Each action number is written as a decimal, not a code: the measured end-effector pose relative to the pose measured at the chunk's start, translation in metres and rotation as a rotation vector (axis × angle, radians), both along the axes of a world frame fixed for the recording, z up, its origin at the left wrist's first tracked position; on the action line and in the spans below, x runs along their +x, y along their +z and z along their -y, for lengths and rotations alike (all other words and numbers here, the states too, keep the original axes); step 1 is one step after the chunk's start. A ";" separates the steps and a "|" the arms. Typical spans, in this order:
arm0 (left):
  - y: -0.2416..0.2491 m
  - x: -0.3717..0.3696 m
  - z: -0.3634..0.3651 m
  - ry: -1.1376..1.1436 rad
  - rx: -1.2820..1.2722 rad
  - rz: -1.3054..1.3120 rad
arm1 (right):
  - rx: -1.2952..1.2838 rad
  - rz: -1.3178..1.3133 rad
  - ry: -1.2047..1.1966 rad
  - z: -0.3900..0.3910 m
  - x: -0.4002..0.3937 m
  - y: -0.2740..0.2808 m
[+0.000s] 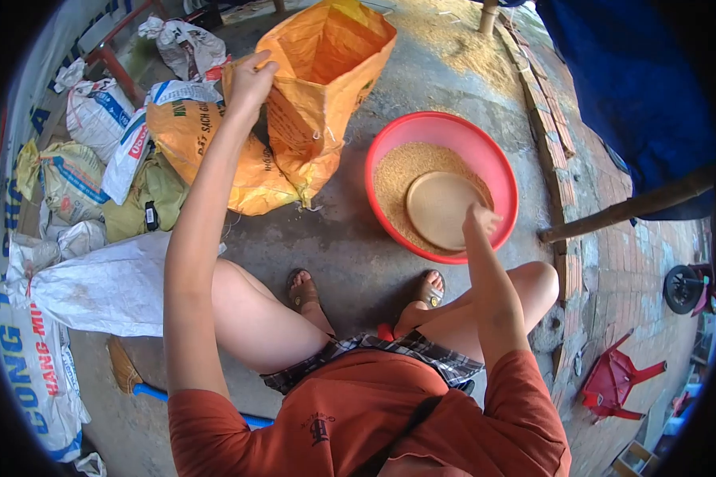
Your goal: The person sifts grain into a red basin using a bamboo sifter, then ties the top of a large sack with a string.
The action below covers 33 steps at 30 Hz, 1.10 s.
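My left hand (250, 83) is closed on the rim of an orange woven sack (310, 111), which stands with its mouth open toward me. Inside a red plastic basin (507, 171) lies a heap of yellowish grain or husk (398, 171); its exact kind cannot be made out. My right hand (481, 221) grips the right edge of a round, shallow beige dish (441, 207) that rests on the heap. The fingers on the dish are partly blurred, and whatever lies deep in the sack is hidden.
Several filled and folded sacks (99, 111) are piled at the left. Spilled husk (461, 48) covers the ground at the top. A brick edging (561, 159) runs down the right, crossed by a pole (628, 205). An overturned red stool (616, 378) and a broom (123, 366) lie lower down.
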<state>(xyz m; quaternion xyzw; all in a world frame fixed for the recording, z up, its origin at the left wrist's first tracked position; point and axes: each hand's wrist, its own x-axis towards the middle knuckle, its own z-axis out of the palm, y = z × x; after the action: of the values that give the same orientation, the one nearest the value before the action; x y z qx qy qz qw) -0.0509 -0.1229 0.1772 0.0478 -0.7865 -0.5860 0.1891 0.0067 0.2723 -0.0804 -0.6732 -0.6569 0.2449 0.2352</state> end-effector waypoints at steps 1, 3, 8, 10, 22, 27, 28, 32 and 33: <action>0.002 0.003 -0.001 0.002 0.045 0.007 | 0.246 0.119 0.110 0.006 0.001 0.016; -0.003 -0.001 -0.002 -0.004 0.027 0.003 | 0.032 0.158 0.719 0.001 0.001 0.044; -0.010 0.000 -0.013 0.045 -0.064 -0.085 | 0.153 -0.008 1.637 0.071 0.015 0.019; -0.006 0.006 -0.019 0.011 -0.026 -0.038 | 0.350 0.435 1.847 0.113 0.060 0.042; -0.006 0.015 -0.018 0.002 -0.006 -0.016 | 0.788 0.669 1.777 0.087 0.077 -0.017; -0.010 0.013 -0.019 0.007 -0.032 -0.041 | 0.691 0.971 1.542 0.035 0.040 -0.009; -0.011 0.013 -0.019 0.013 -0.050 -0.020 | 0.652 1.026 1.469 0.018 0.031 -0.009; -0.029 0.005 -0.029 0.015 -0.044 -0.054 | 0.423 0.938 1.305 -0.014 0.015 0.028; -0.029 0.007 -0.040 0.009 -0.029 -0.092 | 0.287 0.808 1.284 -0.011 0.007 0.040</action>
<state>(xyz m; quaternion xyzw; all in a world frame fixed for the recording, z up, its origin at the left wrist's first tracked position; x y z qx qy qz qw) -0.0441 -0.0830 0.1483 0.0217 -0.7852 -0.5753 0.2282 0.0133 0.2832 -0.0404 -0.1603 -0.9788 -0.0189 -0.1258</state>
